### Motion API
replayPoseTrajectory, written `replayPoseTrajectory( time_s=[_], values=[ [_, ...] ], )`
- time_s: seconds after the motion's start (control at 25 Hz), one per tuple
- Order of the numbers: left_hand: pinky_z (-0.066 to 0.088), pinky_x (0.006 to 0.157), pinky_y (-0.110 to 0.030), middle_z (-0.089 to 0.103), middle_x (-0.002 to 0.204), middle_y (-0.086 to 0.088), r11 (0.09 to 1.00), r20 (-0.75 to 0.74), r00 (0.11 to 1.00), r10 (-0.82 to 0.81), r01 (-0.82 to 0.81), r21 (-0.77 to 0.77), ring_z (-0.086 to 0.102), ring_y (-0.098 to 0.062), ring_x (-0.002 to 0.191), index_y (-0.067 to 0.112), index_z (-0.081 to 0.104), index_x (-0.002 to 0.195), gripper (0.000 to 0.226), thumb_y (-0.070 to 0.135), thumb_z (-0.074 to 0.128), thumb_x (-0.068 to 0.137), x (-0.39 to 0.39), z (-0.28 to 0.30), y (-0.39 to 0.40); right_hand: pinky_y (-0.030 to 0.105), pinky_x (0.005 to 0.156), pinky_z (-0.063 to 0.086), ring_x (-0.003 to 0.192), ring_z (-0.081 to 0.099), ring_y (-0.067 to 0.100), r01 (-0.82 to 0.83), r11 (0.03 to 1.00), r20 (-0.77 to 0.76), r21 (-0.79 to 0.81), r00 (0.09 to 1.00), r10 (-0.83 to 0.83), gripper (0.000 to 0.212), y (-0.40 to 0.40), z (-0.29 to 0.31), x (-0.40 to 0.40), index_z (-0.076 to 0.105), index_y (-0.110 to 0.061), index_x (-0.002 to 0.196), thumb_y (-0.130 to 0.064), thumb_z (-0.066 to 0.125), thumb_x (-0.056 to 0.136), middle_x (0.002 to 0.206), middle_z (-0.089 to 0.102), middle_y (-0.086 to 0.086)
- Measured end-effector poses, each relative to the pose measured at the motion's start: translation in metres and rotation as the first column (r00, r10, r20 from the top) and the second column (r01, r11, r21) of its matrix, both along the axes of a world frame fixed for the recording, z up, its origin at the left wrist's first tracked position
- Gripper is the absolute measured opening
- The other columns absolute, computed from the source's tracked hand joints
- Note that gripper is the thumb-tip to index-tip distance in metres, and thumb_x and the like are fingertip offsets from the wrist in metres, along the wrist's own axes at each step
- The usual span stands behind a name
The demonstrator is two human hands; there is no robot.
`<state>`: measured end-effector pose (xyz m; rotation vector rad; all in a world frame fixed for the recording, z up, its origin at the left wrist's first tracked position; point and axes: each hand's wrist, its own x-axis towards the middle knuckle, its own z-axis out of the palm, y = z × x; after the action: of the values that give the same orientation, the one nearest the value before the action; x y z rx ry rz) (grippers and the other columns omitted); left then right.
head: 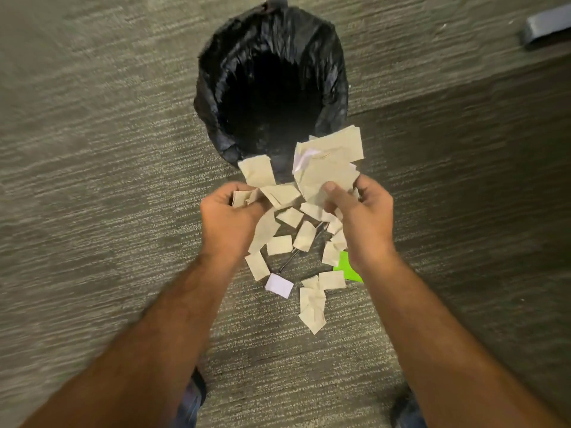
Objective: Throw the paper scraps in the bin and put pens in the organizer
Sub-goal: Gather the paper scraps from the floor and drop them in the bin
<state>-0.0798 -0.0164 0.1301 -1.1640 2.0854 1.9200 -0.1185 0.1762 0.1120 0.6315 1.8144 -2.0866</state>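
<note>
A: Where's the bin?
B: On the carpet (92,211), dead ahead of the person. Round bin (272,88), black bag liner, mouth open. Inside reads as pure black, can't tell what's in it.

A: Hands?
B: Both out in front, just short of the near rim. Left hand (230,217) has its fingers (216,199) curled tight around a small wad of tan scraps (259,173), a few pieces sticking out toward the bin. Right hand (361,217) pinches a bigger bunch (327,159), thumb on top, fingers closed underneath. One white piece is mixed into that bunch.

A: Anything loose?
B: Yes. A spread of tan paper pieces (312,304) sits between and below the hands. Airborne or on the floor, can't tell from here. One white scrap (279,285) near the left forearm, one bright green piece (347,268) partly behind the right wrist.

A: Pens?
B: One thin dark stick (296,253) showing through the scraps, looks like a pen, mostly covered. Not certain.

A: Other stuff?
B: Dark grey furniture foot (545,24), far right, well away from the bin.
</note>
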Motion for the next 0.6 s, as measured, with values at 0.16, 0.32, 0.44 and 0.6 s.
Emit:
replayPoseTrajectory(
  time_s=[0.16,0.32,0.44,0.6],
  values=[
    [0.063,0.060,-0.042,0.081,0.080,-0.004,0.993,0.008,0.994,0.111,-0.111,0.051,0.077,-0.024,0.072,0.021,0.077,0.077,0.027,0.000,0.091,0.070,-0.055,0.038,-0.016,0.033,0.063,0.059,0.073,0.069,0.018,-0.010,0.999,-0.007,0.044,1.000,0.011,0.018,-0.037,0.033,-0.067,0.077,-0.010,0.106,-0.010,0.075,0.088,0.093,0.080,0.006],
    [0.064,0.057,-0.037,0.083,0.086,-0.007,0.979,0.093,0.979,0.184,-0.191,0.076,0.080,-0.022,0.072,0.006,0.076,0.100,0.036,-0.002,0.091,0.068,-0.110,0.033,-0.028,0.031,0.065,0.065,0.088,0.074,0.019,-0.111,0.982,0.092,0.153,0.991,0.098,0.009,-0.069,0.031,-0.129,0.075,-0.013,0.098,-0.007,0.073,0.093,0.099,0.078,0.005],
    [0.064,0.057,-0.035,0.080,0.088,-0.006,0.982,0.179,0.967,0.181,-0.187,0.022,0.079,-0.024,0.071,0.007,0.074,0.103,0.037,0.000,0.089,0.070,-0.147,0.010,-0.036,0.038,0.073,0.068,0.101,0.071,0.024,-0.259,0.948,0.255,0.183,0.944,0.208,0.015,-0.080,0.016,-0.156,0.070,-0.014,0.105,-0.012,0.076,0.092,0.112,0.072,0.010],
    [0.063,0.086,-0.040,0.071,0.094,-0.005,0.981,0.277,0.944,0.177,-0.191,0.024,0.071,-0.022,0.084,0.006,0.068,0.122,0.044,0.007,0.085,0.081,-0.185,-0.017,-0.038,0.039,0.074,0.067,0.103,0.069,0.028,-0.404,0.903,0.392,0.148,0.862,0.322,0.038,-0.068,0.006,-0.165,0.063,-0.017,0.121,-0.033,0.080,0.091,0.112,0.064,0.005]
  ],
)
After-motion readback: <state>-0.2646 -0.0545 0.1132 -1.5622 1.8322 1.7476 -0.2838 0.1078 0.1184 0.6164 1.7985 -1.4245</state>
